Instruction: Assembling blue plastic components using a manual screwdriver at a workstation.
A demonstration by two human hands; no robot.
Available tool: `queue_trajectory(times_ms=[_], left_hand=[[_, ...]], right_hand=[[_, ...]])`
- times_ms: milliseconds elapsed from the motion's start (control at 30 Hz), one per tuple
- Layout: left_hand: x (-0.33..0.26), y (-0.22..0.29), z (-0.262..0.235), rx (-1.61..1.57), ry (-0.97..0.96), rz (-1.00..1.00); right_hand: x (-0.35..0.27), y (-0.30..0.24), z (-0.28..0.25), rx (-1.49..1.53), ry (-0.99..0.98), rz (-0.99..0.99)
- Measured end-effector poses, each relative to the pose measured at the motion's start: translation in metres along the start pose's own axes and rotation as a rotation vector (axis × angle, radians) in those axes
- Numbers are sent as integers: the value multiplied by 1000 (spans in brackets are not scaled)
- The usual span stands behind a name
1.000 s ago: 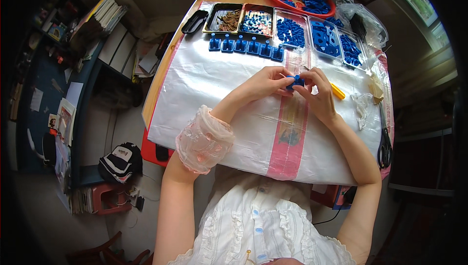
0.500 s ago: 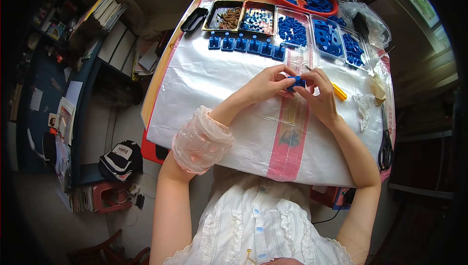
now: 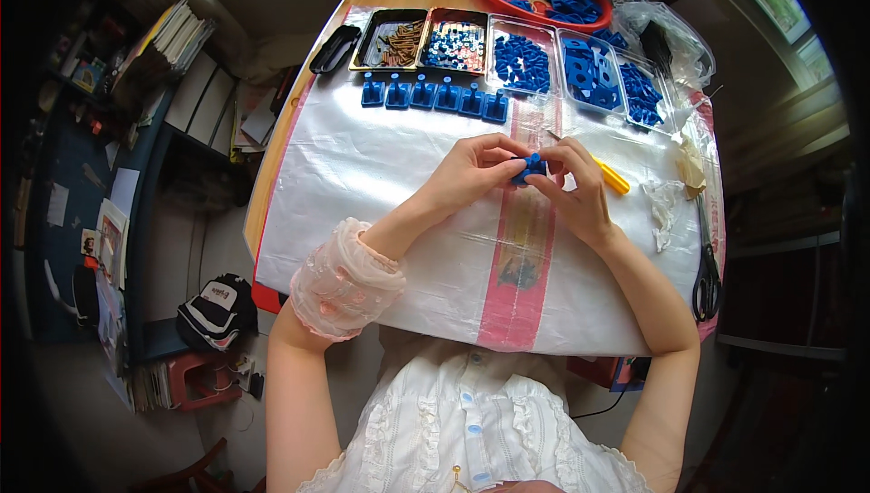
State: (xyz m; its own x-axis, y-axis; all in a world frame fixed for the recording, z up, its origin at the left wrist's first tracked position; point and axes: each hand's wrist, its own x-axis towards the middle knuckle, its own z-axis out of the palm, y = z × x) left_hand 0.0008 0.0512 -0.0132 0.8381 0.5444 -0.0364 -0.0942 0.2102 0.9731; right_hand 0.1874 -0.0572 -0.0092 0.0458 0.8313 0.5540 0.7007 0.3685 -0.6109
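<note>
Between my two hands, over the middle of the silvery sheet, is a small blue plastic part (image 3: 530, 169). My left hand (image 3: 478, 171) pinches it from the left with thumb and fingers. On its other side my right hand (image 3: 580, 187) has its fingertips on top of the part and its thumb below. The fingers cover much of its shape. A screwdriver with a yellow handle (image 3: 613, 176) lies just beyond my right hand, its shaft partly hidden behind the fingers. Several assembled blue pieces with upright stems (image 3: 446, 94) stand in a row past my left hand.
Behind that row are trays of brass-coloured screws (image 3: 399, 44), small white-and-blue bits (image 3: 458, 43) and blue parts (image 3: 521, 62). A red basin (image 3: 604, 14) of blue parts stands at the back. Black scissors (image 3: 706, 289) and crumpled white tissue (image 3: 663, 212) lie to the right.
The whole view has shifted a little, so the table sits further left and lower in the picture. Both hands stay on the blue part, with only slight finger movement.
</note>
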Motion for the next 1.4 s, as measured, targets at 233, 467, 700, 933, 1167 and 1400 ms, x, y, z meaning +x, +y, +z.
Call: queue_trajectory(times_ms=[233,467,700,933,1167,1400], left_hand=[[-3,4,3,22,49,23],[-3,6,3,95,128,62],[-5,5,7,95,137,87],[-5,6,7,107,128,68],[-5,4,7,111,132,59],[-7,7,9,107,129,50]], right_hand=[[1,5,-4,84,-33,-25],[0,8,-3,109,-79,-10],[2,4,-4,116,-82,-21],[1,7,-4,115,-71,-30],[1,10,-4,100,-90,-29],[1,9,-3,111,-84,-23]])
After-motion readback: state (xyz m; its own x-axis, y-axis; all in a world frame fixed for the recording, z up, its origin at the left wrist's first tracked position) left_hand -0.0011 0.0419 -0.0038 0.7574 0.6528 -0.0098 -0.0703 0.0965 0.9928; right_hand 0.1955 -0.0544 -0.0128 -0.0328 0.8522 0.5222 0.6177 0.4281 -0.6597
